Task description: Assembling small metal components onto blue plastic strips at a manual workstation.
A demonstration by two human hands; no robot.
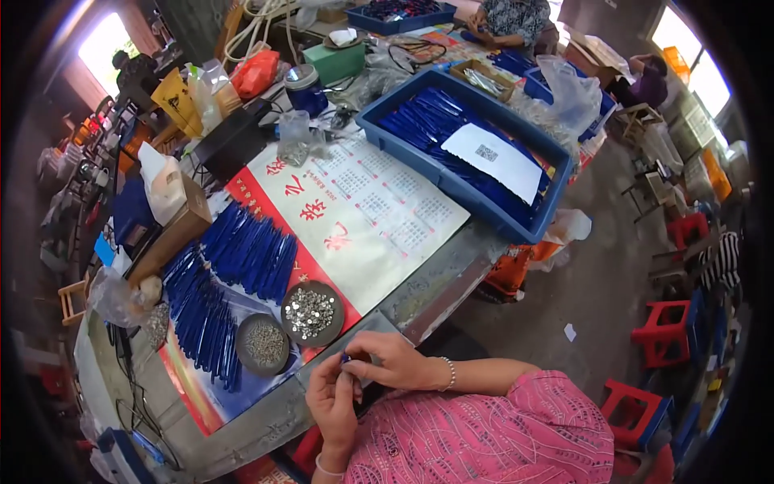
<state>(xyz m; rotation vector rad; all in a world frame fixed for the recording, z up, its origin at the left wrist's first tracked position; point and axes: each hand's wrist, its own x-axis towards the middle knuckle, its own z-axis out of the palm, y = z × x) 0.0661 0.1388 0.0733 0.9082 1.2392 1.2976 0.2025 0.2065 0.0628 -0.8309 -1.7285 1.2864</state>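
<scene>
At the table's near edge my left hand [332,403] and my right hand [389,360] meet, fingers pinched together. Between their fingertips shows the tip of a small dark blue piece [345,357]; my fingers cover most of it. Just beyond them stands a round dark dish of shiny silver discs [310,313]. To its left, another dish holds tiny grey metal parts [264,344]. Long slender blue pieces, glossy and dark, lie in two fanned rows, a far row [250,252] and a near row [199,315].
A blue plastic tray [484,211] of similar blue pieces, topped by a white paper [493,161], stands at the right. Under it lies a calendar sheet [363,266]. A cardboard box [173,222] and a lidded jar [305,90] stand farther back. Red stools [661,335] line the right; another person [512,24] sits across.
</scene>
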